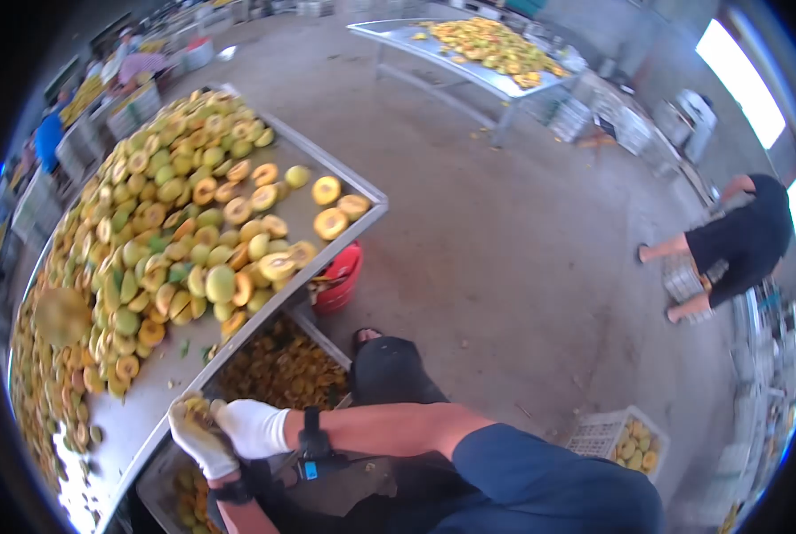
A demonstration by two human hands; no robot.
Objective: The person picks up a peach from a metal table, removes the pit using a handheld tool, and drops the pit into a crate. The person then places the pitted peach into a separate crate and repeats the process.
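Observation:
Both hands wear light work gloves and meet at the near edge of the metal table point(153, 442). My left hand point(204, 440), in a stained glove, is closed around a small yellowish fruit piece point(204, 406), which looks like part of an apricot. Against it, my right hand point(254, 429), in a whiter glove, has its fingers bent in at the same piece; the fingertips are partly hidden. Many yellow-green apricots point(222, 283), whole and halved with pits showing, are heaped on the table. Below the hands, a crate point(157, 489) holds more fruit.
A bin of brownish fruit pieces point(282, 367) sits under the table edge, near a red bucket point(340, 280). A fruit-filled white crate point(585, 433) stands on the floor. Another fruit table point(402, 37) is at the back. A person in black point(740, 236) bends over a crate at right.

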